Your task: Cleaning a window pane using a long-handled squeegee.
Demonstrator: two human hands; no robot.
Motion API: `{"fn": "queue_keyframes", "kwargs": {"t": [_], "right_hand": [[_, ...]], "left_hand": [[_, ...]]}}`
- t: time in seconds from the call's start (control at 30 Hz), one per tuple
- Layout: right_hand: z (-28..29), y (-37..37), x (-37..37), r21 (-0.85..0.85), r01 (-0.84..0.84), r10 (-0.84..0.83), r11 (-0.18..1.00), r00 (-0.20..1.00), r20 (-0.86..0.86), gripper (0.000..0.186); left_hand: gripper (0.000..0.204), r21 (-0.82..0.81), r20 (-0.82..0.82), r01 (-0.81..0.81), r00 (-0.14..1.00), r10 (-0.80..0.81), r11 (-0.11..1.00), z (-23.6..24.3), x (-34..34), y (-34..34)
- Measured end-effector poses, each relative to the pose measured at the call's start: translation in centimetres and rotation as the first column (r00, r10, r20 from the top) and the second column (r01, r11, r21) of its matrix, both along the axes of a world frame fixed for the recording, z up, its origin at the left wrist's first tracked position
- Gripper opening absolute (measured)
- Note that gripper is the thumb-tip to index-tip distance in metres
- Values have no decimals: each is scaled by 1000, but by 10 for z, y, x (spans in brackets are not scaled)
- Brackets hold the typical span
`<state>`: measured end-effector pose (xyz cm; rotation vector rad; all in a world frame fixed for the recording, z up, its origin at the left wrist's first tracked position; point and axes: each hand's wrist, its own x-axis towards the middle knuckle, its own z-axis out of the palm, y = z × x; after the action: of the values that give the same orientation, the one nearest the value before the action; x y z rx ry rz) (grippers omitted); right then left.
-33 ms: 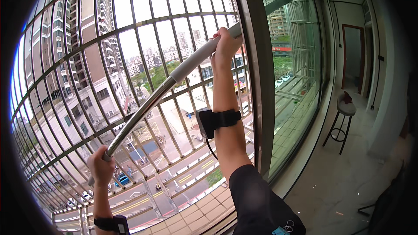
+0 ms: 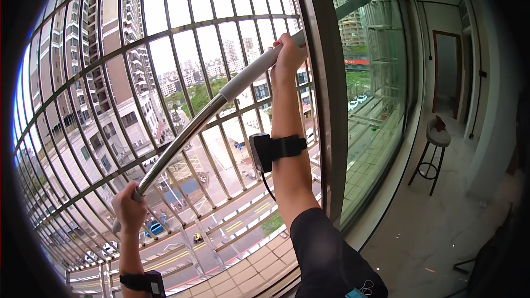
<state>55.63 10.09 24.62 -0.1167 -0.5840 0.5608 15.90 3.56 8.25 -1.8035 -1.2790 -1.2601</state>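
A long pole (image 2: 185, 135), part bare metal and part grey sleeve, slants up to the right across the open window. My left hand (image 2: 130, 208) is closed round its lower end at the left. Higher up, my right hand (image 2: 287, 58) grips the grey sleeve just left of the window frame (image 2: 319, 132). Past that frame, the tool's angled head (image 2: 356, 0) shows through the green-tinted glass pane (image 2: 375, 99), apparently on its outer side; whether it touches the glass I cannot tell.
Metal security bars (image 2: 99, 110) span the opening, with a street and buildings beyond and a tiled ledge (image 2: 243, 276) below. Indoors at the right are a tall stool (image 2: 439, 135), a doorway (image 2: 446, 72), a marble-look floor (image 2: 419, 226) and a pale column (image 2: 486, 149).
My right forearm has shifted slightly right and up, and the tool's head a little to the right. Both hands keep their hold on the pole.
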Motion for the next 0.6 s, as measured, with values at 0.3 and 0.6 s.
{"fn": "queue_keyframes", "kwargs": {"t": [0.3, 0.6], "right_hand": [[-21, -11, -23, 16, -7, 7, 1000, 1000, 20, 68], [-68, -49, -137, 122, 4, -35, 993, 966, 257, 88]], "left_hand": [[13, -29, 70, 9, 997, -7, 1000, -28, -16, 2], [20, -153, 376, 224, 914, -152, 963, -134, -149, -43]]}}
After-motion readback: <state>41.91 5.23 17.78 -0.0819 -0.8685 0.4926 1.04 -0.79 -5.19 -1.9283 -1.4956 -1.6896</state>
